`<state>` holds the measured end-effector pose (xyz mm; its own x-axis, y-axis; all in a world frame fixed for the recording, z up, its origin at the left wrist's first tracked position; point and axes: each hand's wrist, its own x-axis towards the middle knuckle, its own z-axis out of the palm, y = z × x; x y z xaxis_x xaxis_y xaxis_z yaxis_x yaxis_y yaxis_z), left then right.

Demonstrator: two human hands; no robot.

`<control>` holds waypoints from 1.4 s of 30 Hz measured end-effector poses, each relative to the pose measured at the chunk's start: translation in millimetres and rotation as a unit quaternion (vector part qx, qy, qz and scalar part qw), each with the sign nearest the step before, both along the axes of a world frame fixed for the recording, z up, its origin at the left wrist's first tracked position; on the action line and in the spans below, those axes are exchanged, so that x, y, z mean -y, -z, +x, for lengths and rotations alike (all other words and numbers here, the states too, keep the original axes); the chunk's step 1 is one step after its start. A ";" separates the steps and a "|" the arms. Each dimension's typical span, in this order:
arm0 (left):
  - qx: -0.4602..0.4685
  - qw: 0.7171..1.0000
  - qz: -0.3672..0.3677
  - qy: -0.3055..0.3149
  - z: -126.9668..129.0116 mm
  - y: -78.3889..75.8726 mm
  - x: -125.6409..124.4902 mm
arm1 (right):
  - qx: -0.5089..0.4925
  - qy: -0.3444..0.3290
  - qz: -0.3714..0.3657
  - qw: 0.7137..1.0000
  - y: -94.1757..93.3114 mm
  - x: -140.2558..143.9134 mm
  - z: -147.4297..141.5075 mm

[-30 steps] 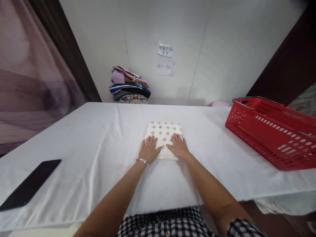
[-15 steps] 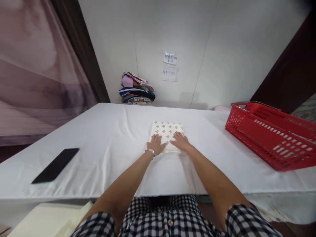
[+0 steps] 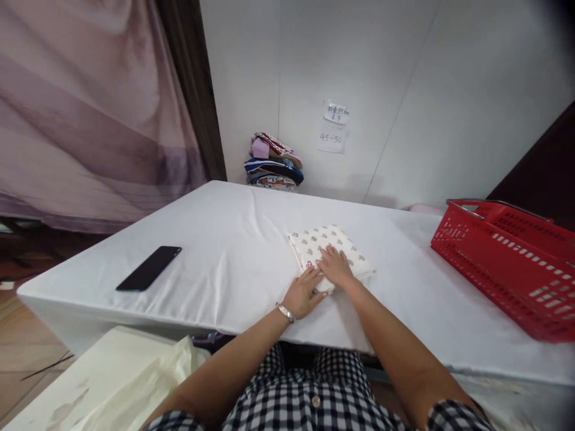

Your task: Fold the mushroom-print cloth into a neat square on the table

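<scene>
A folded white cloth [image 3: 345, 239] with a grey print lies on the white-covered table, turned at an angle to the table's front edge. My right hand [image 3: 336, 266] rests flat on its top near the front, fingers stretched out. At the cloth's near left corner is my left hand [image 3: 304, 294], a silver bracelet on the wrist. Its fingers lie extended against the cloth edge with the thumb apart, and the fingertips come close to my right hand. Part of the cloth's near side is hidden under both hands.
A black phone [image 3: 150, 269] lies on the table at left. On the right stands a red plastic basket [image 3: 498, 257]. Folded clothes [image 3: 274, 164] are stacked at the back wall below paper signs [image 3: 332, 139]. A pale box [image 3: 112, 365] with plastic sits below the front edge.
The cloth has been turned from square to an angle. My left hand has moved nearer me, to the cloth's corner, and closer to my right hand. The camera view has shifted left.
</scene>
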<state>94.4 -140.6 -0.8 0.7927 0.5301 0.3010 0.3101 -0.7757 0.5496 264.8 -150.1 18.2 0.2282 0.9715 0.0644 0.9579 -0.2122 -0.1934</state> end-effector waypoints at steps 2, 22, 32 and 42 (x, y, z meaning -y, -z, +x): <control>0.075 0.997 -0.004 -0.019 -2.5 4.4 -4.7 | -0.003 0.000 0.023 1.000 2.7 6.9 -1.4; 0.060 0.929 -0.212 -0.296 13.4 1.0 -88.8 | 0.028 -0.051 0.115 0.992 -16.6 2.4 -47.5; 0.027 0.942 -0.197 -0.270 9.9 1.5 -91.9 | -0.198 0.048 0.109 0.973 -7.1 -15.2 -26.9; -0.023 0.964 -0.158 -0.213 6.2 -2.3 -87.0 | -0.354 0.086 0.161 0.917 1.3 -15.3 -18.3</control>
